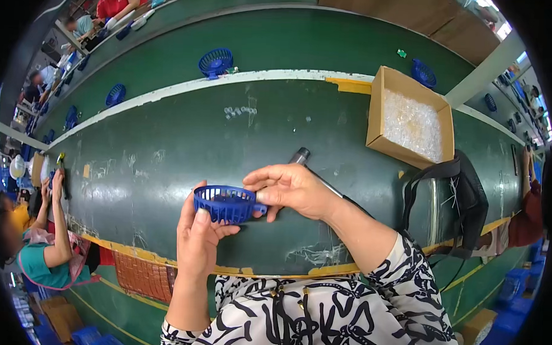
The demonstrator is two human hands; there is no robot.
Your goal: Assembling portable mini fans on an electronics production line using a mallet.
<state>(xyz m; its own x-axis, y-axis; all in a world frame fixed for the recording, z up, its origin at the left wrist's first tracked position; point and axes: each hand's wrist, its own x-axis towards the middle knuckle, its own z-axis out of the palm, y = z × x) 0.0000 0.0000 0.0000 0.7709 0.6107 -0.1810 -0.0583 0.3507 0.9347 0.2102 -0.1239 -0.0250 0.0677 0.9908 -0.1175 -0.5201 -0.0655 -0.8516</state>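
Blue plastic makes up the basket (231, 213) in the head view, and parts of it are covered: the left hand (196, 238) hides its lower left side, with the thumb across the front wall and most fingers lost behind it. Its floor is hard to make out through the slots. The right hand (296, 190) and forearm cover part of a dark tool (300, 156), of which the grey end shows beyond the knuckles.

Round and shallow, the basket has upright slots all round its wall, a smooth rim and a small tab (261, 208) with a hole. Its open side faces up, a little tilted; the longest line runs left to right, the tab pointing right, toward the right hand.

It is held above the near part of the green surface (185, 148), pinched between the left thumb and fingers. The right hand's fingers are half curled beside the tab; whether they grip it or some small piece, I cannot tell. Farther right, a cardboard box (376, 115) contains clear bits (411, 125).
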